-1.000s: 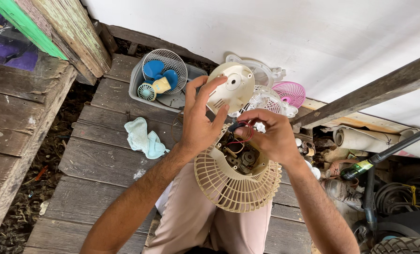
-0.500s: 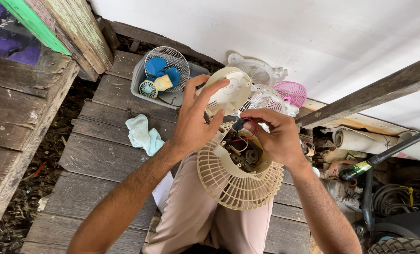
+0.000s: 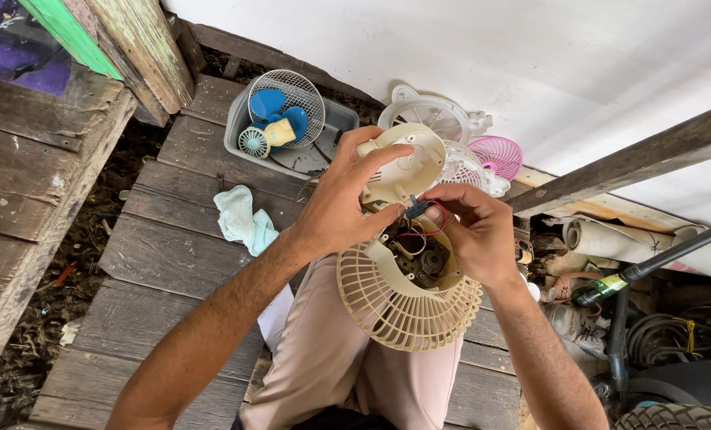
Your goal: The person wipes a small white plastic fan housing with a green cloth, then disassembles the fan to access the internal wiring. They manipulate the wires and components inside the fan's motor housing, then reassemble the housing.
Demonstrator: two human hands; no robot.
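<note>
Ribbed cream plastic fan housing (image 3: 407, 299)

I saw no packages, signs or screens around me; the only label was a green-and-yellow band (image 3: 608, 284) wrapped around a black pole (image 3: 674, 253) at the right of the plank floor (image 3: 156, 255).

Cream fan housing (image 3: 407, 295), opened

A round cream cover (image 3: 403, 167) is lifted and tilted above the ribbed housing; motor parts and red wires (image 3: 433, 224) are exposed inside.
</note>
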